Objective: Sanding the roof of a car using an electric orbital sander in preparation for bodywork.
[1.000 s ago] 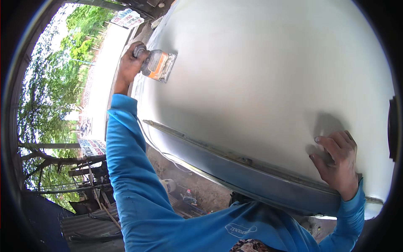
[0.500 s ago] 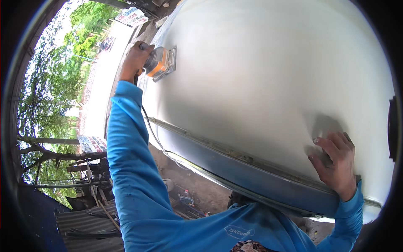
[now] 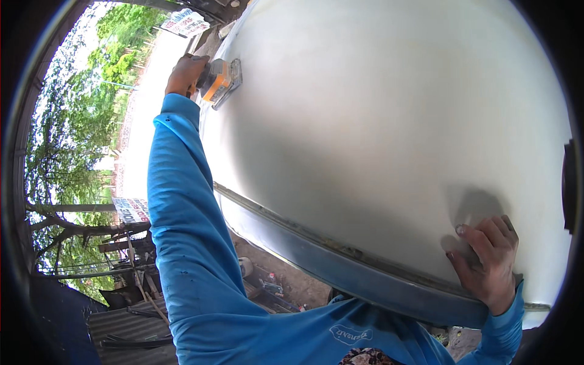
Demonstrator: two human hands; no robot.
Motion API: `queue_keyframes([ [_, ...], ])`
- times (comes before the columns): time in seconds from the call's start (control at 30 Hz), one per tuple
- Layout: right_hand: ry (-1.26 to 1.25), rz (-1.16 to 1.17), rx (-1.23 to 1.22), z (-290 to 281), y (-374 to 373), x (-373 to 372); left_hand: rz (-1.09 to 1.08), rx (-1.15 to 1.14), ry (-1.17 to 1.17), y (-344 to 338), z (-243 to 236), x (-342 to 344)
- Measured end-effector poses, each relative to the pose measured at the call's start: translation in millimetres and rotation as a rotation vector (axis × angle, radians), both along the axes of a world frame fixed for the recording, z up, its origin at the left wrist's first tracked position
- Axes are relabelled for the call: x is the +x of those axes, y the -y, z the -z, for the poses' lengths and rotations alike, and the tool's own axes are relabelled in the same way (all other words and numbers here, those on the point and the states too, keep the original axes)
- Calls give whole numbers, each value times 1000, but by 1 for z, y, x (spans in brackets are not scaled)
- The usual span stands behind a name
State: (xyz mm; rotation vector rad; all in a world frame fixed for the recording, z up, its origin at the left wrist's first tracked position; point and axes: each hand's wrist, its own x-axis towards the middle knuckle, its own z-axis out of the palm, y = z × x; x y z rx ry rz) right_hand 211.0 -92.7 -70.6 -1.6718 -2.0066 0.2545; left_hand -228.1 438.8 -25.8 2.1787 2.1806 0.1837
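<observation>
Two hands work on one large curved white panel (image 3: 389, 121), a rounded hull-like body that fills most of the view. The left hand (image 3: 185, 74) reaches far out to the upper left, its fingers wrapped tight around an orange and grey palm sander (image 3: 218, 81) whose flat pad lies against the panel near its far left edge. The right hand (image 3: 490, 264) rests near, at the lower right, fingers spread and flat on the white surface just above the dark blue-grey rim (image 3: 340, 267) along the panel's lower edge.

The left arm in its blue sleeve (image 3: 182, 231) is stretched almost straight, so I judge control of the tool to be weak at that reach: the pad could tip onto a corner and gouge the surface, or run off the panel's far edge. The spread right hand takes the body's lean, and on a smooth dusty curve it could slip. Clutter lies on the ground (image 3: 274, 283) below.
</observation>
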Motion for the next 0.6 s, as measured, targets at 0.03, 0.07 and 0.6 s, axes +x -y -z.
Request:
queue_keyframes([
  [0.03, -5, -3, 3, -1, 0, 1, -8, -2, 15, 3, -1, 0],
  [0.07, -23, -3, 19, -2, 0, 1, -4, 9, 22, 6, -2, -1],
  [0.6, 5, -11, 2, -7, 4, -8, 345, 11, -362, 36, -22, 23],
])
